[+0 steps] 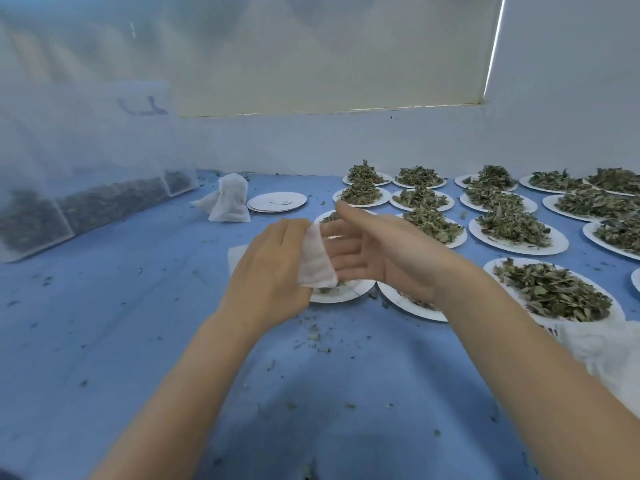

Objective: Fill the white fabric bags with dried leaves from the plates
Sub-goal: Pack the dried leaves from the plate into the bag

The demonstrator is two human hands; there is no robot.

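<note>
Left hand (266, 271) gripping one white bag (317, 263), right hand (377, 251) flat open above two near-empty plates (408, 306).

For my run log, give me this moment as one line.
left hand: holds small white fabric bag | right hand: open beside bag | white paper plate below: nearly empty

pale wall (346, 143) behind blue table (121, 323); drawn window blind (329, 53) leaks daylight.

Matt woven cloth bag (316, 259), paper plates (519, 244)
</note>
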